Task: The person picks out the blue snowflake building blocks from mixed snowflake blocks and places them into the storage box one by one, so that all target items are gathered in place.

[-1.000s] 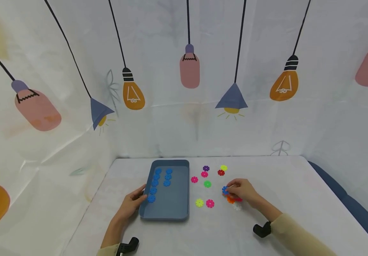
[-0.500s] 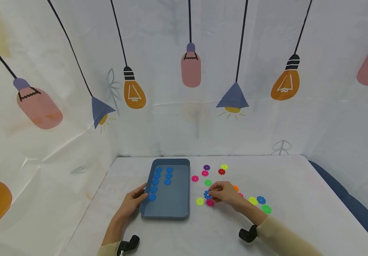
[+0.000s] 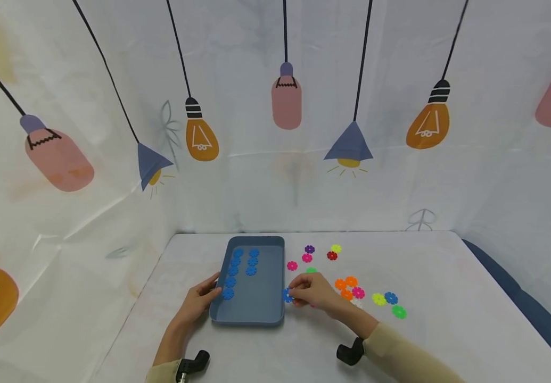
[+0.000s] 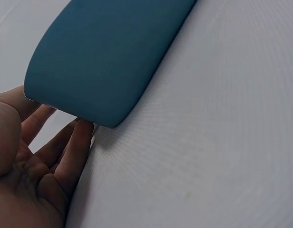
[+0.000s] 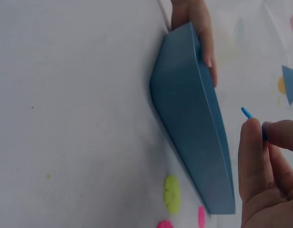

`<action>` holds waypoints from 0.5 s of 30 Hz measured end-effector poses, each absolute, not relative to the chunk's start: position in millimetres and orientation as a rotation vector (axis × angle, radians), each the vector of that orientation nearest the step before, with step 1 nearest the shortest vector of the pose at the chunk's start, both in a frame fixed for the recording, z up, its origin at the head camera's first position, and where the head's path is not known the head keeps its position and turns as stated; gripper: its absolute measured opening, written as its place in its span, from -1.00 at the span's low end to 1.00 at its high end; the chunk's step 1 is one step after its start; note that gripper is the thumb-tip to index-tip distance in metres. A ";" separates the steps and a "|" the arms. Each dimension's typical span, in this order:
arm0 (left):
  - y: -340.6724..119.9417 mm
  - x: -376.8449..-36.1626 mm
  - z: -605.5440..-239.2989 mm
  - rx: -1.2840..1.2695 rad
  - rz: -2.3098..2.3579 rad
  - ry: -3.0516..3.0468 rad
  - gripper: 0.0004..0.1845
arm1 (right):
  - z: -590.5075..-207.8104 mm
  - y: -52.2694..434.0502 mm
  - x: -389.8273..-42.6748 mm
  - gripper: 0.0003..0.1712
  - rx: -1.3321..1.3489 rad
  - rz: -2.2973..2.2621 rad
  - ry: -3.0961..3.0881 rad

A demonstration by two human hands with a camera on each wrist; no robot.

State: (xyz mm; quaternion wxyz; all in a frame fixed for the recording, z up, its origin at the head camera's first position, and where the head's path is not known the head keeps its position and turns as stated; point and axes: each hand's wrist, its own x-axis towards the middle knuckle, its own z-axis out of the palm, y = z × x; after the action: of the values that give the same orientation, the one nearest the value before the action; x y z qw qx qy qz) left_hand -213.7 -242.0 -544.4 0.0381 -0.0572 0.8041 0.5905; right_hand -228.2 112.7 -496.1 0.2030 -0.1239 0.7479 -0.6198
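A blue-grey tray lies on the table with two columns of blue flower-shaped discs at its left and middle. My left hand holds the tray's left side, thumb over the rim; in the left wrist view the fingers meet the outer wall from below. At the tray's right edge, my right hand pinches another blue flower-shaped disc between thumb and fingertips. The right wrist view shows this disc edge-on, raised beside the tray's rim.
Right of the tray lie loose flower-shaped discs: orange ones, a yellow one, a blue one, a green one and several more. The right hand covers some from the head view. A white sheet printed with lamps stands behind the table.
My right hand has carried the blue disc leftward from the orange group to the tray's right edge, uncovering the discs at right. The left hand stays on the tray.
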 end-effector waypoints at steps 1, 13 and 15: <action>-242.0 -213.7 -544.1 -0.169 1.815 2.465 -0.35 | -495.6 110.4 -228.6 -0.77 -0.347 -1.731 2.083; -242.9 -214.7 -545.3 -0.137 1.829 2.465 -0.35 | -493.6 80.9 -234.1 -0.79 -0.360 -1.766 2.033; -242.9 -214.6 -545.8 -0.133 1.836 2.466 -0.36 | -493.9 76.2 -235.0 -0.79 -0.364 -1.775 2.020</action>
State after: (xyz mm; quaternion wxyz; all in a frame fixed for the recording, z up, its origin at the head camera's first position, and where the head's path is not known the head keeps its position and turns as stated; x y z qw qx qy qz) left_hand -214.6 -242.9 -545.8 0.0320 -0.0433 0.8009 0.5963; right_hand -235.0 76.2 -493.9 0.2124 -0.1311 0.7276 -0.6390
